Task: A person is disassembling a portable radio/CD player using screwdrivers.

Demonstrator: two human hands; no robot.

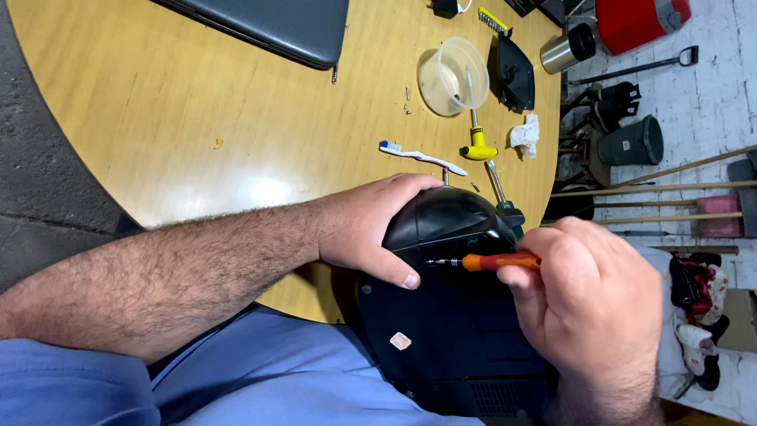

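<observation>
Two hands share the work: our left hand (371,225) clamps the black appliance housing (445,229) steady while our right hand (587,288) grips the orange precision screwdriver (493,262), tip at its seam.

A small sticker (400,341) — squarish, white-edged with an orange-tan middle — sits on the black appliance (449,331) held past the table's (158,118) near edge, close to its left side.

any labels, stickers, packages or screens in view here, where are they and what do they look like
Sticker: on the back of the black device resting in the person's lap, below the left hand; small rounded square, white edge, orange-tan middle.
No packages, signs or lit screens can be made out.
</observation>
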